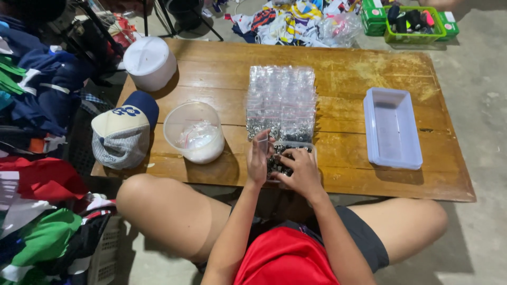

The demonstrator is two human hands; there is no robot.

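The person sat cross-legged at a low wooden tabletop [369,68]. The left hand [258,158] was raised upright, its grip pinched on a small clear zip bag [262,143] held just above a clear container of small dark metal pieces [280,161] at the near edge. The right hand [301,168] lay over that container, fingers curled down among the pieces; whether its grip had closed on any could not be told. Just beyond stood rows of filled clear bags [281,100]. To do this well, the bag's mouth would best stay open directly over the container so dropped pieces fall back in. A clear round tub [194,132], a cap [124,129] and an empty pale rectangular tray [393,126] stood apart.
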